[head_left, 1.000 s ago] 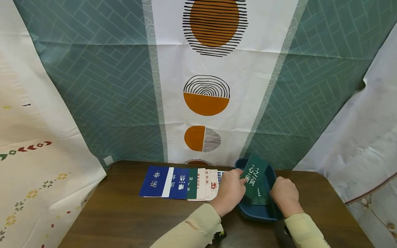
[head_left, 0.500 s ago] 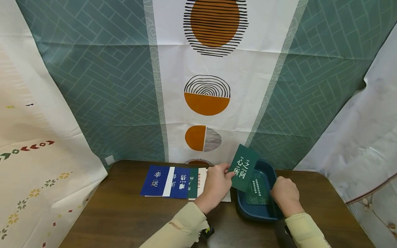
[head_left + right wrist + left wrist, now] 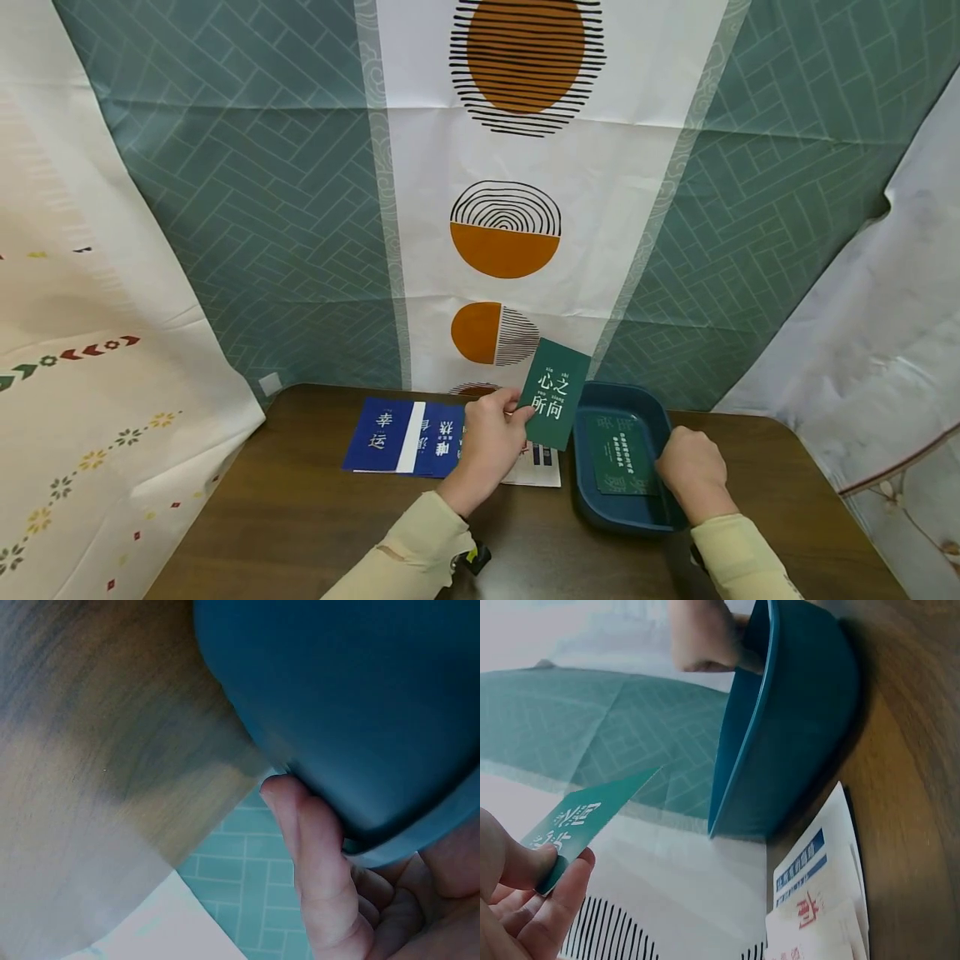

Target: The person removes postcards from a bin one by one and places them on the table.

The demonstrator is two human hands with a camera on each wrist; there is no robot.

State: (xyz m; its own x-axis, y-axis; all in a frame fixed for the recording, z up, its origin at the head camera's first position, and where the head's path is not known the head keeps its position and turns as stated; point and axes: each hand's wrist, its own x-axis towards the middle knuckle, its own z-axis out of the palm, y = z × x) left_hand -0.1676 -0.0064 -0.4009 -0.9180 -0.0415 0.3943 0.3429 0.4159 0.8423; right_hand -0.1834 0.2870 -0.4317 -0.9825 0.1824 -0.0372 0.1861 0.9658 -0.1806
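In the head view my left hand (image 3: 489,446) pinches a dark green card (image 3: 555,393) with white characters, thumb on its front face, held up over the right end of a card row. The left wrist view shows this green card (image 3: 585,821) between thumb and fingers. My right hand (image 3: 693,468) grips the right rim of a blue plastic basin (image 3: 628,518); in the right wrist view its fingers (image 3: 326,870) curl under the basin's lip. Inside the basin lies another green card (image 3: 622,457) with small white writing.
Overlapping cards lie in a row on the brown wooden table (image 3: 315,517): a blue card (image 3: 381,435) at the left end, a white card (image 3: 546,467) with blue bars at the right. A patterned cloth (image 3: 300,208) hangs behind.
My left hand has lifted the green card out of the basin and carried it left, above the row. The card beneath it in the basin now shows. My right hand stays at the rim.
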